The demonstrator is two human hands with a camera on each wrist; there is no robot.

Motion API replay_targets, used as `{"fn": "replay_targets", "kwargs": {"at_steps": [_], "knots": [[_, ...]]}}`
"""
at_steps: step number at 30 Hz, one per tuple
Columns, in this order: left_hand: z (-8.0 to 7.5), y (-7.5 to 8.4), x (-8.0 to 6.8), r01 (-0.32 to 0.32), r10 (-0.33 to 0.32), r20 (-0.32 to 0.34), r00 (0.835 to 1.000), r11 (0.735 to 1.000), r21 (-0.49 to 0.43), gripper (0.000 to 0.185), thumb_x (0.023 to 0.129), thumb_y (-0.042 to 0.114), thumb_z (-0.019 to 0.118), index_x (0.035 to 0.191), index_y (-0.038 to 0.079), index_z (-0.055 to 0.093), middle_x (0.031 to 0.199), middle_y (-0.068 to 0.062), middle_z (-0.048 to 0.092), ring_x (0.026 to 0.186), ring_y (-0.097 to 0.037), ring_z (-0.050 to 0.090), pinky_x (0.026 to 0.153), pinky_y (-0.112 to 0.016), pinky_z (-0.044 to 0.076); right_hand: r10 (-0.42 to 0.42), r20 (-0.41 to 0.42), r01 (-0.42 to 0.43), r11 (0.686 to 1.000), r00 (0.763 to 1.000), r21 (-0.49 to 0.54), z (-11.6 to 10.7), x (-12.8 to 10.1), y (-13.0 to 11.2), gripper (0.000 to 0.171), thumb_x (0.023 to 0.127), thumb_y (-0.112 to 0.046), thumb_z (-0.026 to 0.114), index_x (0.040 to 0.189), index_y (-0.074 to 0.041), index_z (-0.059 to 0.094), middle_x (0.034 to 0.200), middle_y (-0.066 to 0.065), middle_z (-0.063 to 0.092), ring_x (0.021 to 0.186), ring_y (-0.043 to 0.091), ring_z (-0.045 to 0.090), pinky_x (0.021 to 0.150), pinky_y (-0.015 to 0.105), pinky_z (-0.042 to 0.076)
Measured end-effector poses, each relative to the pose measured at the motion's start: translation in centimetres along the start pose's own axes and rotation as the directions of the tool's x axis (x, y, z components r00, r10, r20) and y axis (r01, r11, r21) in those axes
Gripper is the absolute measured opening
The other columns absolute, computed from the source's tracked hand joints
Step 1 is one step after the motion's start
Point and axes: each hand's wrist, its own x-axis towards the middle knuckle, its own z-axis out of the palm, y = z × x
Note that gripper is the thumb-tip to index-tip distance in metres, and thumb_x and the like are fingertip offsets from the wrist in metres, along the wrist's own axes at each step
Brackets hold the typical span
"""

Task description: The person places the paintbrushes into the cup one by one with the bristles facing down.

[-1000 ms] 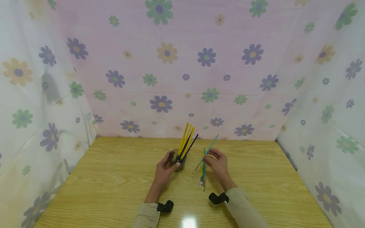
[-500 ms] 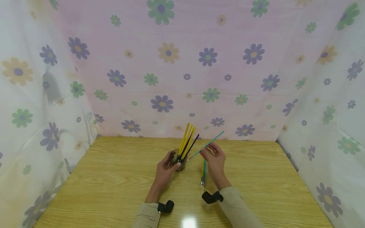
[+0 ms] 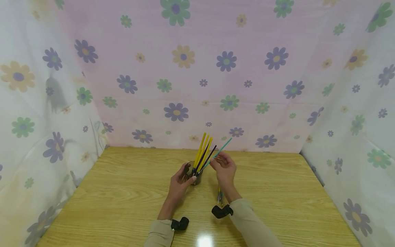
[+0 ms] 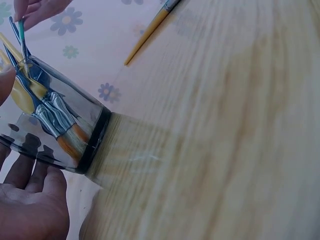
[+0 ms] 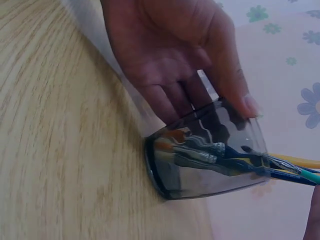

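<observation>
Yellow brushes crowd the glass both hands' fingers grip, right pinching teal brush.

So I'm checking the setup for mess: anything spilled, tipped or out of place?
Nothing is spilled or tipped. The glass stands upright in the left hand, brushes inside. A few brushes lie loose on the table, and the right hand pinches a teal brush.

no readable text, label, brand or number anywhere (the cloth shows only flowers).
</observation>
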Motion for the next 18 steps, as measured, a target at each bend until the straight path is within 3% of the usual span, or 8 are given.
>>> {"fn": "replay_targets", "kwargs": {"at_steps": [7,10,18], "knots": [[0.1,0.0,0.0,0.004,-0.004,0.003,1.0,1.0,-0.018,0.076,0.096,0.001,0.068,0.159,-0.003,0.026,0.161,-0.021,0.035,0.153,-0.035,0.025,0.125,-0.046,0.02,-0.023,0.055,0.027,0.997,0.998,-0.078,0.1,0.2,1.3,0.034,0.086,0.016,0.069,0.119,0.015,0.061,0.101,0.01,0.063,0.088,0.013,0.067,0.077,0.03,0.064],[0.1,0.1,0.0,0.013,-0.013,-0.005,1.0,1.0,-0.018,0.076,0.096,0.002,0.069,0.159,-0.002,0.027,0.161,-0.019,0.037,0.153,-0.033,0.027,0.125,-0.045,0.021,-0.02,0.072,0.027,0.995,0.997,-0.092,0.3,0.2,1.6,0.034,0.087,0.014,0.07,0.12,0.015,0.061,0.102,0.011,0.064,0.087,0.014,0.067,0.078,0.031,0.064],[0.0,-0.1,0.1,-0.006,0.006,-0.005,1.0,1.0,0.004,0.076,0.096,0.002,0.069,0.158,-0.005,0.027,0.16,-0.02,0.038,0.152,-0.036,0.027,0.123,-0.049,0.022,-0.031,0.106,0.042,0.993,0.994,-0.111,0.8,-0.1,1.9,0.031,0.09,0.01,0.07,0.12,0.013,0.063,0.111,0.032,0.059,0.089,0.018,0.067,0.08,0.033,0.064]]}}
